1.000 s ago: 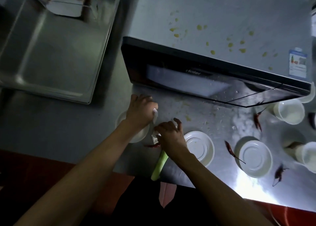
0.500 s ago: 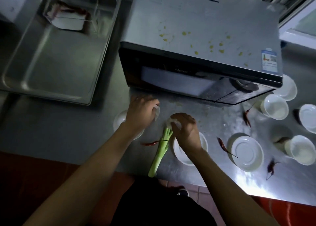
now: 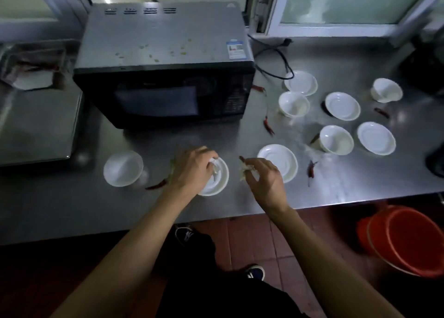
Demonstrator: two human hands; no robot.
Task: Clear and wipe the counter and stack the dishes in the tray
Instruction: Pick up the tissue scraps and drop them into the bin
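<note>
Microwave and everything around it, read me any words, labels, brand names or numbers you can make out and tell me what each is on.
Nothing can be read in this view.
Blue and white sticker on the microwave top: print too small and blurred.
Control panel on the microwave front: markings too dark and blurred.

counter (image 3: 60, 204): bare steel across the lower left of the frame, open for passage. microwave (image 3: 165, 77) blocks the upper centre. white dishes (image 3: 341, 106) and scattered red chillies (image 3: 268, 126) crowd the right, narrow gaps between. tray (image 3: 36, 125) fills the left edge.
</note>
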